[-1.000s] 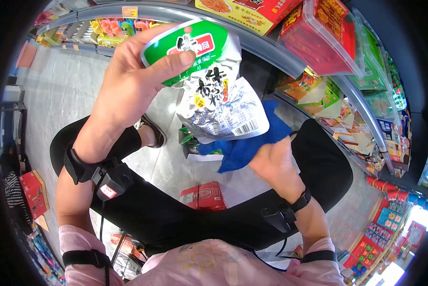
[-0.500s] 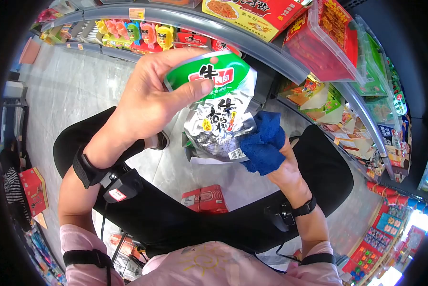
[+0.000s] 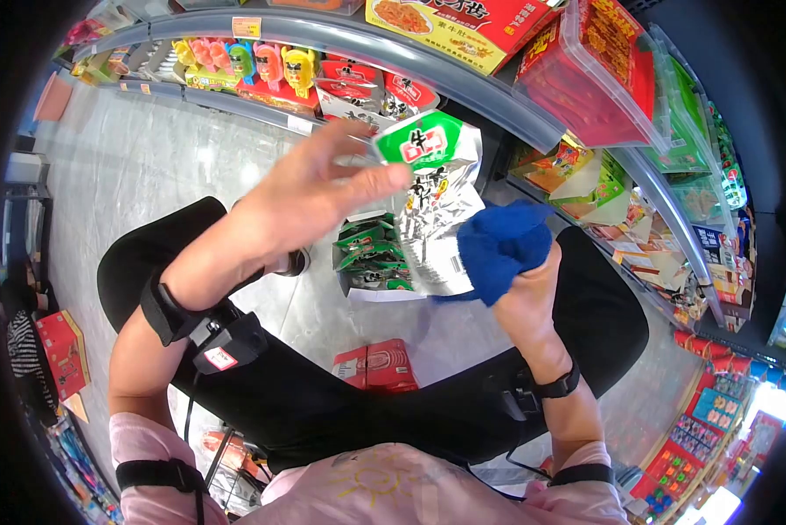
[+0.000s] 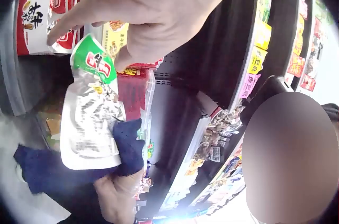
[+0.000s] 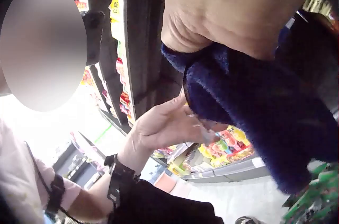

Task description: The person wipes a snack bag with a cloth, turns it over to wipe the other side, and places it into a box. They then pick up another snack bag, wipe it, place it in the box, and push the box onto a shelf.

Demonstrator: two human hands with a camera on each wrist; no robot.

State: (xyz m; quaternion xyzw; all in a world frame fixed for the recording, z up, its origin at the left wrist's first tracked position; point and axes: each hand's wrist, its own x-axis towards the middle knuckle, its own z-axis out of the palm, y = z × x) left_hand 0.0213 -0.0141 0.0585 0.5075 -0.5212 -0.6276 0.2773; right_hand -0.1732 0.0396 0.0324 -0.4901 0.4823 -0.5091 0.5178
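Note:
A silver snack pouch [image 3: 434,232] with a green top stands tilted in front of the person. Through a blue cloth [image 3: 505,249], the right hand [image 3: 533,293] grips the pouch's lower right edge; the cloth hides most of its fingers. The left hand [image 3: 292,203] is beside the pouch's top left, fingers spread and blurred, with its thumb overlapping the pouch edge in the head view. In the left wrist view, the left hand's [image 4: 153,9] index finger is stretched out above the pouch [image 4: 92,121]. Below the pouch, an open box [image 3: 380,295] holds several green packets.
A curved shelf edge [image 3: 489,87] runs ahead, with red pouches [image 3: 349,87] and colourful toy figures [image 3: 270,66] beneath it. Clear plastic bins [image 3: 585,79] stand at upper right. A red box [image 3: 375,365] lies on the floor between the legs.
The left hand has let go of the pouch's green top and its fingers have spread. The pouch has shifted right and lower, and the right hand with the cloth has moved to its lower right edge.

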